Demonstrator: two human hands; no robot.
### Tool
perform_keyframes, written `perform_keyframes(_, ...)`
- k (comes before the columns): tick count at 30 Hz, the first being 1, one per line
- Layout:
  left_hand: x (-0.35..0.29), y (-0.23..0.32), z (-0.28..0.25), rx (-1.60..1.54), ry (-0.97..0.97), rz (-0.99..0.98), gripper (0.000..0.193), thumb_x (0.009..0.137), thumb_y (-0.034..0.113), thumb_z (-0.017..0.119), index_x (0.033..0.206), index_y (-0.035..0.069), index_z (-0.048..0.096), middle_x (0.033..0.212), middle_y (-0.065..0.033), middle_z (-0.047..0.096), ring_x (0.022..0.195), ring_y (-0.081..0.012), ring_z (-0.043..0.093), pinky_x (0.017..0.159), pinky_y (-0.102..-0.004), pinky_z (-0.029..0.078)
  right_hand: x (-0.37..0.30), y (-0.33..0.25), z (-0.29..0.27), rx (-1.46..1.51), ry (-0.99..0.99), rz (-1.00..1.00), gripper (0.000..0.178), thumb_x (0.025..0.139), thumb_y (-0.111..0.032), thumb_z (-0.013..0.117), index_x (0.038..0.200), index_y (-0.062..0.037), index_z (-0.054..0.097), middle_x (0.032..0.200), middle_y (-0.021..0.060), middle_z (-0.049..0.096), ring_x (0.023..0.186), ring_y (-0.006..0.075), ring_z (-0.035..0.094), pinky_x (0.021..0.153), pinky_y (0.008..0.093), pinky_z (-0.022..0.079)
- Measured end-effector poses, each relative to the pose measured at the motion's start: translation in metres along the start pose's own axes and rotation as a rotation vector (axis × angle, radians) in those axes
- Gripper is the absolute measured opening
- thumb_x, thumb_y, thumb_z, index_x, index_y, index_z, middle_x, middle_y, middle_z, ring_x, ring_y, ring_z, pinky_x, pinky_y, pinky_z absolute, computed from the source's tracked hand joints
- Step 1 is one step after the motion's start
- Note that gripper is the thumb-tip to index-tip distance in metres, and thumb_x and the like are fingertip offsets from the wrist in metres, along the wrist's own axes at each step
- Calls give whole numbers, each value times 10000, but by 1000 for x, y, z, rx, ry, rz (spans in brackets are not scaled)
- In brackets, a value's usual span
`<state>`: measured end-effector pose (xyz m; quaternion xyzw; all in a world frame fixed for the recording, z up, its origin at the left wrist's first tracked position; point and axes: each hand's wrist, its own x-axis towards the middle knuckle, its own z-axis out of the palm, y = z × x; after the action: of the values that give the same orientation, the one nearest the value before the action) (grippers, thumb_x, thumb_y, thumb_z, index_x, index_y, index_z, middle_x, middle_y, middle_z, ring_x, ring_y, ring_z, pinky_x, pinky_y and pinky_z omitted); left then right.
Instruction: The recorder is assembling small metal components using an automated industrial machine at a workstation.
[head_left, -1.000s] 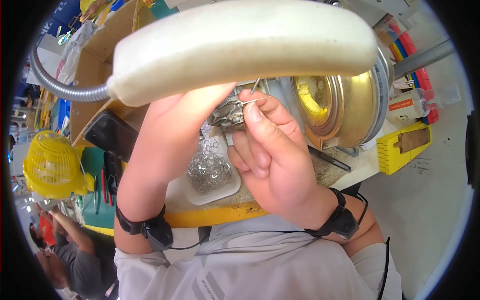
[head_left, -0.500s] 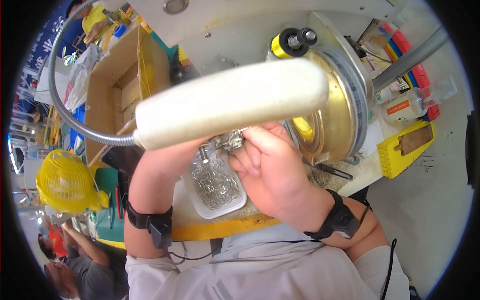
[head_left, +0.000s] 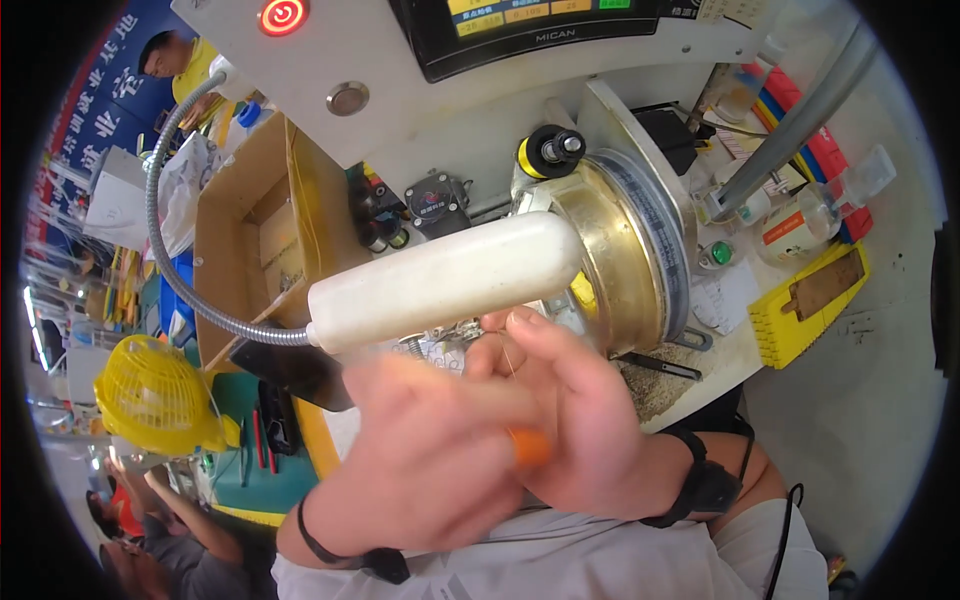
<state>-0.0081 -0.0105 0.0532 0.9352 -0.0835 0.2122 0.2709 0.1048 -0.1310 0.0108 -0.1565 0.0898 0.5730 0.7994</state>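
My right hand (head_left: 575,415) has its thumb and forefinger pinched on a thin wire or thread (head_left: 508,352). My left hand (head_left: 430,450) is smeared by motion just left of it, its fingers bent toward the right palm. A small orange piece (head_left: 530,447) shows at the left fingertips, against the right palm; its kind and whether it is held cannot be made out. Beyond the hands, a metal fixture (head_left: 460,328) shows partly under the white tubular lamp (head_left: 445,280). Small bent wire pieces (head_left: 440,353) peek out past my left hand, mostly hidden.
A round brass-coloured machine part (head_left: 625,270) stands beyond my right hand. A flexible metal neck (head_left: 155,230) joins the lamp from the left. Also there are a cardboard box (head_left: 240,240), a yellow fan (head_left: 155,395), a yellow bin (head_left: 785,335) and a control screen (head_left: 540,25).
My left hand has come from behind the lamp toward me and across to my right hand. The orange piece now shows. My view has shifted, bringing in the screen and a lit red button.
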Motion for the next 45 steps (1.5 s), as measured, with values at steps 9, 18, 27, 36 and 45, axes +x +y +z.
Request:
perform_keyframes(9,2,-8,8,168,15,26,270,635,131,734,891,205,779,1088,46,731,915,-216,528,859,-360,352,1,-8,-6,81,-159,164,73,1102,-204,564,1101,-132,556,783,-22,509,697,89,463,643,265,408)
perform_keyframes(18,23,-66,10,-95,255,-284,305,872,77,685,1167,4,669,1208,-118,639,1116,-279,594,960,-382,475,1,0,-12,74,-22,62,40,1107,-162,563,1138,-136,564,721,-71,326,586,51,293,525,254,247)
perform_keyframes(27,33,-93,7,-310,66,-230,244,887,121,713,1099,12,662,1035,-126,637,962,-304,614,864,-375,505,13,4,-19,-30,-33,9,58,1100,-159,576,1140,-119,562,729,-80,338,593,50,292,530,239,244)
perform_keyframes(36,29,-105,3,-347,23,-102,292,867,78,710,1141,-5,653,1105,-123,658,1014,-296,624,890,-366,521,44,7,0,-201,169,-100,108,1093,-179,586,1196,-147,597,927,-80,564,635,12,381,538,214,284)
perform_keyframes(45,38,-91,7,-140,79,-130,255,876,101,760,1109,20,694,1105,-116,685,981,-258,669,874,-359,533,50,6,-6,-131,173,-66,216,1045,-158,595,1258,-123,602,830,-55,543,589,46,385,532,233,314)
